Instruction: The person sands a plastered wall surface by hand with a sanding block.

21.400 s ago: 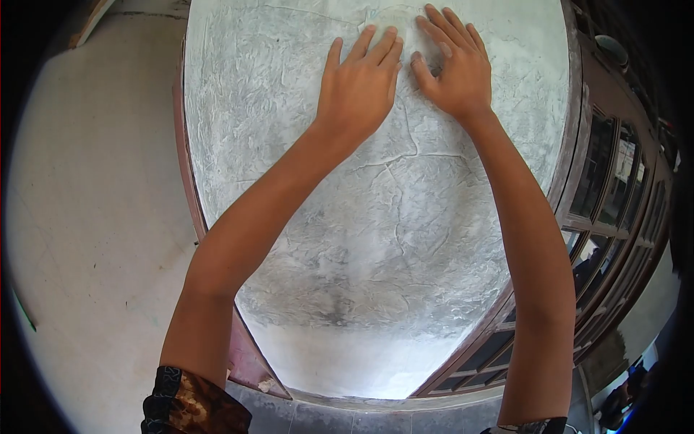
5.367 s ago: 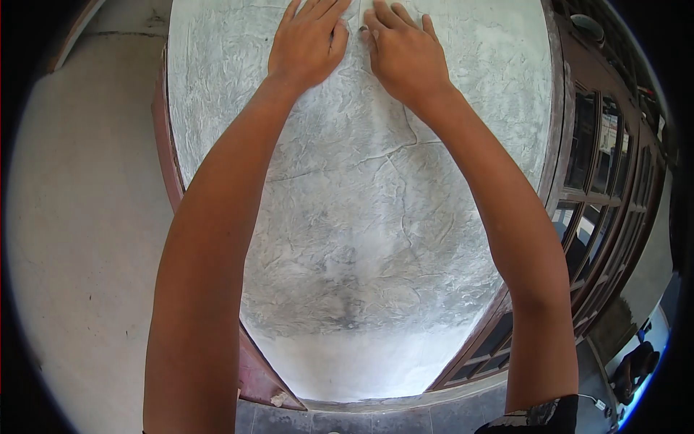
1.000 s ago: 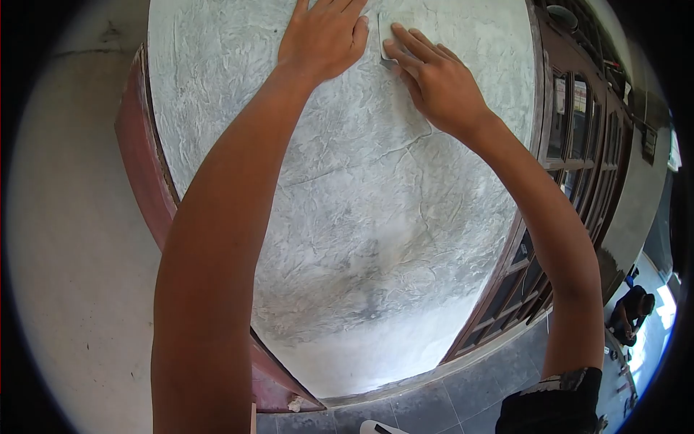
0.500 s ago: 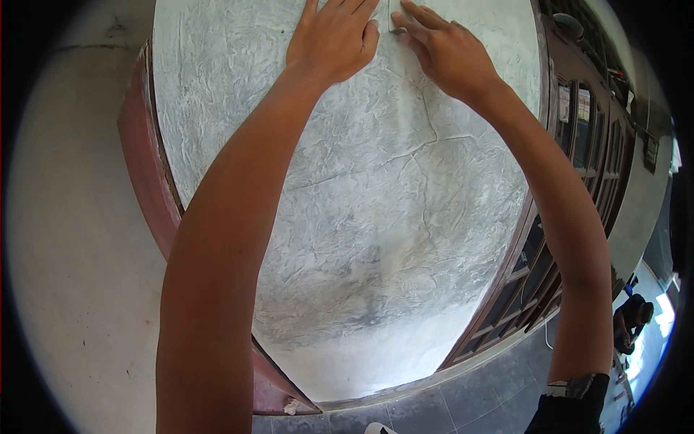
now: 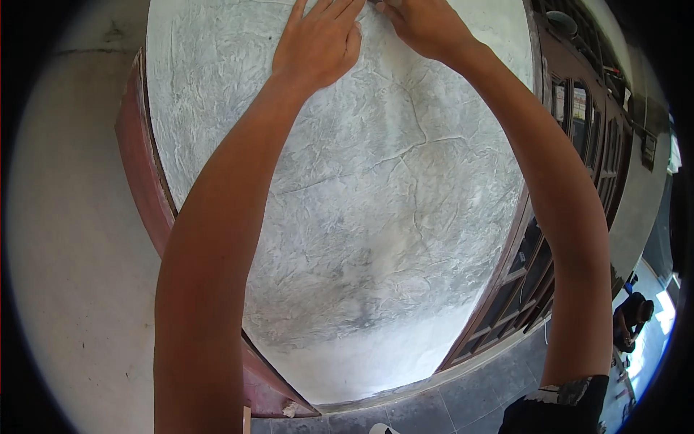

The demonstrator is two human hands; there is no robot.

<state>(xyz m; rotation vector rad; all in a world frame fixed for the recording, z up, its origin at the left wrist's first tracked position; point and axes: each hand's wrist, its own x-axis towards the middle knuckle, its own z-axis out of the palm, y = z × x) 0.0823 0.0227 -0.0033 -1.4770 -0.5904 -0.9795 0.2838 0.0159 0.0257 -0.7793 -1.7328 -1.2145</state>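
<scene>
My left hand [image 5: 319,45] lies against the upper part of a grey, cracked, rough plaster wall [image 5: 361,217], its fingers stretched out and pointing up. To its right, near the top edge of the view, my right hand [image 5: 424,27] is raised at the same wall with bent fingers. A small dark object shows at its fingertips, partly cut off by the frame edge, too little to identify. Cracks branch across the plaster below both hands.
A red-brown frame [image 5: 141,159] borders the wall on the left. Wooden windows [image 5: 578,116] stand on the right. Grey floor tiles [image 5: 419,414] run below. Another person [image 5: 632,322] in dark clothing is at the far lower right.
Both hands have shifted slightly left relative to the view, and my right hand sits higher, with its fingertips now nearer the top edge and closer to my left hand.
</scene>
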